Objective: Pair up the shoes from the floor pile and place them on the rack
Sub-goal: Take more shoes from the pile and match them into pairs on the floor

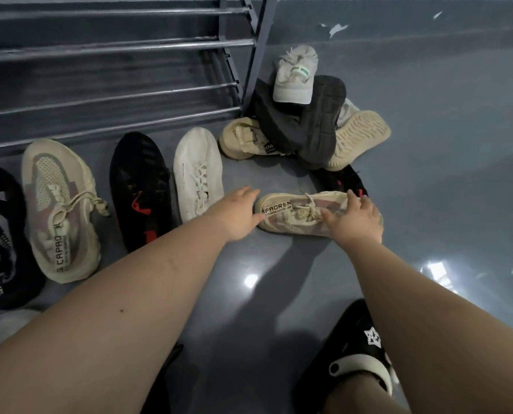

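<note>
Row by rack (114,46): four shoes, left, on the floor (443,174).
Pile (306,121): about six shoes, far.
Beige shoe (294,215): near pile.
Right hand (357,220): fingers curled on it.
Left hand (239,215): fingers spread, beside heel.

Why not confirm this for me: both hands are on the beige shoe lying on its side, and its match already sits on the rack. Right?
Not quite. The head view shows the matching beige shoe on the floor in front of the rack, not on it. The rest holds: left hand and right hand are on the sideways beige shoe.
</note>
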